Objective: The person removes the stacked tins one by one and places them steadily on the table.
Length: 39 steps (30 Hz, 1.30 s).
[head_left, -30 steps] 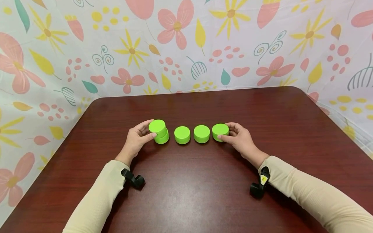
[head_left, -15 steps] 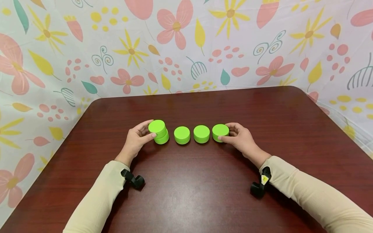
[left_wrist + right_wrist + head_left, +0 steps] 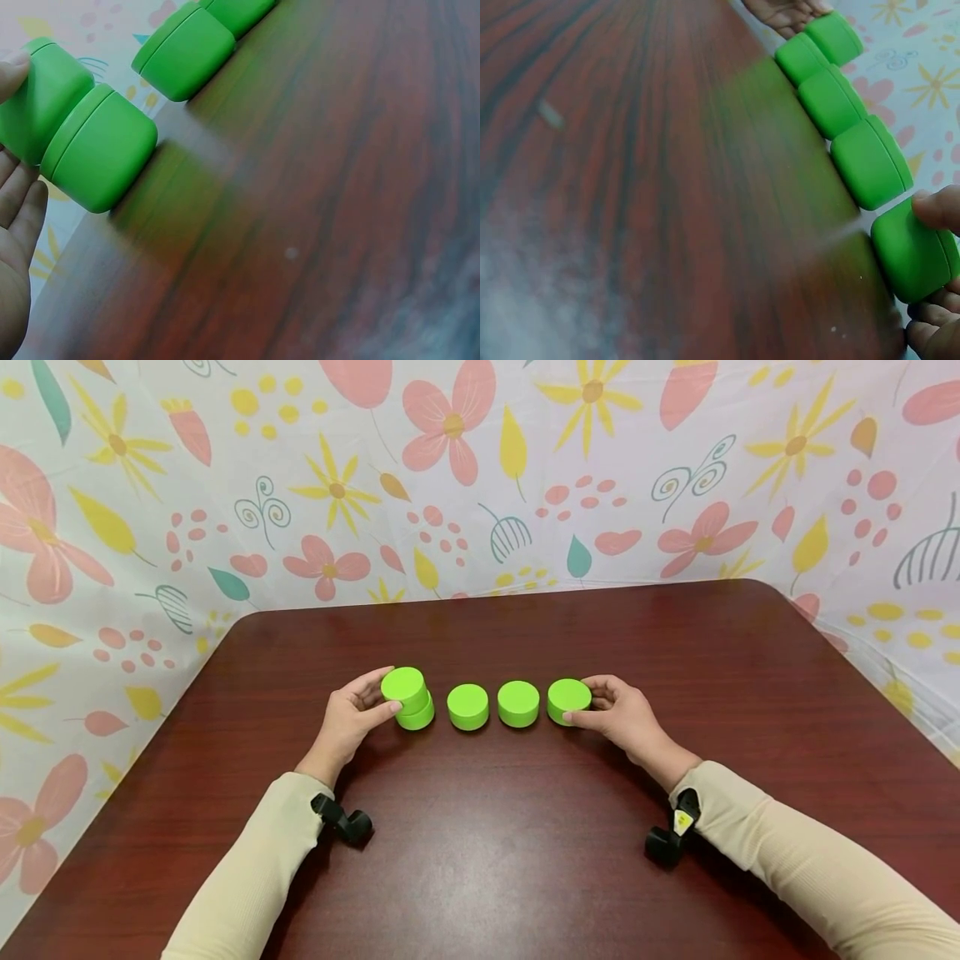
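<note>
Several small round green lidded jars stand in a row across the table. At the left end, my left hand (image 3: 347, 718) holds an upper jar (image 3: 403, 687) between thumb and fingers. It sits on a lower jar (image 3: 417, 719), offset to the left; the left wrist view shows this upper jar (image 3: 49, 97) partly behind the lower one. Two more jars, one left of centre (image 3: 468, 707) and one right of centre (image 3: 518, 704), stand untouched between the hands. My right hand (image 3: 628, 720) pinches the rightmost jar (image 3: 568, 701), which is upright on the table, thumb in front. Some fingers are hidden behind the jars.
The dark red-brown table (image 3: 480, 827) has a glossy top and rounded far corners. A white floral cloth (image 3: 480, 477) hangs behind and beside it. Black wrist cameras, one left (image 3: 343, 820) and one right (image 3: 671, 831), stick out from the sleeves.
My right hand and its jar have shifted very slightly to the right, widening the gap to the neighbouring jar. My left hand and its jar look unchanged.
</note>
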Motion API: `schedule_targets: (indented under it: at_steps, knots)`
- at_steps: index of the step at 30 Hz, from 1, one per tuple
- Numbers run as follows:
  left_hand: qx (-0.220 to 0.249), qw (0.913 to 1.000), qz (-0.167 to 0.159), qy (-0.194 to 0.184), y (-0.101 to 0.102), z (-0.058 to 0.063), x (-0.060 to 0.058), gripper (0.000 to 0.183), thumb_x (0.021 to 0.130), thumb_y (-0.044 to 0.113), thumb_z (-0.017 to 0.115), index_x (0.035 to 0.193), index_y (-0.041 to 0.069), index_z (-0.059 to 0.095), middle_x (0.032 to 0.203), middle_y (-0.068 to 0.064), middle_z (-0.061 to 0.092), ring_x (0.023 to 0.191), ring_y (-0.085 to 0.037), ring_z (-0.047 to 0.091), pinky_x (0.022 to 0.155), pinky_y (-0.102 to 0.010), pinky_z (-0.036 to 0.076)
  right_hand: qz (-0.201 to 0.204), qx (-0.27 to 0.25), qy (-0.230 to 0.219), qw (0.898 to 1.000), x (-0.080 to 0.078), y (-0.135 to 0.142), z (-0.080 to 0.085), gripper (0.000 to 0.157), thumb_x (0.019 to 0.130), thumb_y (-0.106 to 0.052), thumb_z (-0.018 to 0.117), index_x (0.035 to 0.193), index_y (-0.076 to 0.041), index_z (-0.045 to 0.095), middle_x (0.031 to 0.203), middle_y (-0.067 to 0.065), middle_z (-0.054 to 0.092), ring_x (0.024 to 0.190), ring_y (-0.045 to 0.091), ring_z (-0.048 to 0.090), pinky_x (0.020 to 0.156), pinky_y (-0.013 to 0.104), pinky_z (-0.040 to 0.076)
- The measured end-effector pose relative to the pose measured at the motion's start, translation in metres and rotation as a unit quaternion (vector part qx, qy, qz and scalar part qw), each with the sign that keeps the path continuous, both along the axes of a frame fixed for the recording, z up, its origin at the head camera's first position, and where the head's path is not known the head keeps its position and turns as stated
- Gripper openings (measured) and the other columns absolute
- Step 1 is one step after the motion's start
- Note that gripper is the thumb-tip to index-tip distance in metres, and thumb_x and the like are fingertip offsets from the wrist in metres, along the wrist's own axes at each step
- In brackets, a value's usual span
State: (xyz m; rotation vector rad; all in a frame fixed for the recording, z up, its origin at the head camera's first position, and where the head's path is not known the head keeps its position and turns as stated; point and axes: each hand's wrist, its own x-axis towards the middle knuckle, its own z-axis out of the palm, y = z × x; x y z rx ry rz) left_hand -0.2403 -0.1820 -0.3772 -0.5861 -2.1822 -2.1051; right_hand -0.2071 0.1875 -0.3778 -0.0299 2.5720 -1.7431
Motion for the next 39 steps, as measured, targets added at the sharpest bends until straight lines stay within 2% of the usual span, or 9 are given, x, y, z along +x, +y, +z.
schedule_targets:
  at_steps: [5,10,18,23,26,33,39]
  knots:
    - [0.002,1.0,-0.001,-0.001,0.0,0.0,0.0,0.057,0.078,-0.012,0.064,0.131,-0.012,0.043,0.105,0.014,0.064,0.098,-0.004,0.061,0.083,-0.018,0.049,-0.001,0.016,-0.009,1.0,0.003,0.0,0.004,0.059,0.076,-0.016,0.076,0.125,0.001,0.048,0.123,0.019,0.054,0.118,0.031,0.051,0.083,0.016,0.045]
    - [0.001,1.0,-0.002,0.0,0.0,-0.001,-0.001,0.057,0.078,-0.012,0.064,0.131,-0.011,0.044,0.105,0.014,0.063,0.099,-0.004,0.061,0.084,-0.018,0.049,-0.003,0.015,-0.008,1.0,0.003,-0.001,0.005,0.059,0.075,-0.015,0.077,0.125,0.001,0.048,0.122,0.019,0.054,0.118,0.03,0.052,0.083,0.014,0.044]
    - [-0.008,0.9999,-0.009,-0.008,-0.002,0.001,-0.001,0.059,0.079,-0.01,0.064,0.133,-0.011,0.041,0.108,0.014,0.062,0.102,-0.003,0.059,0.087,-0.018,0.047,0.008,-0.023,-0.026,0.999,0.003,-0.002,0.008,0.073,0.078,-0.013,0.073,0.138,0.003,0.035,0.136,0.022,0.042,0.129,0.033,0.04,0.076,0.008,0.043]
    - [-0.026,0.9994,-0.013,-0.016,-0.006,0.003,-0.002,0.06,0.079,-0.009,0.065,0.134,-0.007,0.042,0.111,0.012,0.061,0.105,-0.003,0.058,0.089,-0.018,0.046,0.007,-0.04,-0.018,0.999,0.0,-0.004,0.018,0.072,0.081,-0.011,0.071,0.139,0.004,0.032,0.141,0.021,0.038,0.133,0.03,0.035,0.08,0.008,0.043]
    - [-0.038,0.9988,-0.016,-0.024,-0.008,0.002,-0.004,0.06,0.079,-0.008,0.066,0.135,-0.006,0.043,0.113,0.01,0.06,0.107,-0.003,0.057,0.091,-0.019,0.045,0.012,-0.045,-0.003,0.999,-0.003,-0.009,0.026,0.071,0.081,-0.011,0.071,0.139,0.004,0.032,0.141,0.02,0.039,0.134,0.028,0.035,0.087,0.011,0.043]
    - [-0.052,0.9978,-0.014,-0.038,-0.01,-0.002,-0.005,0.058,0.079,-0.008,0.066,0.133,-0.004,0.045,0.111,0.011,0.061,0.107,-0.005,0.057,0.093,-0.023,0.046,0.034,-0.041,0.024,0.998,-0.015,-0.028,0.039,0.069,0.08,-0.015,0.073,0.137,-0.001,0.036,0.142,0.016,0.04,0.134,0.023,0.035,0.103,0.036,0.038]
    - [-0.069,0.9962,-0.023,-0.047,-0.011,-0.001,-0.005,0.059,0.077,-0.005,0.069,0.132,-0.004,0.047,0.112,0.005,0.062,0.105,-0.006,0.058,0.09,-0.021,0.047,0.049,-0.035,0.05,0.997,-0.03,-0.052,0.048,0.068,0.078,-0.015,0.074,0.135,-0.002,0.04,0.138,0.015,0.044,0.132,0.024,0.039,0.104,0.04,0.036]
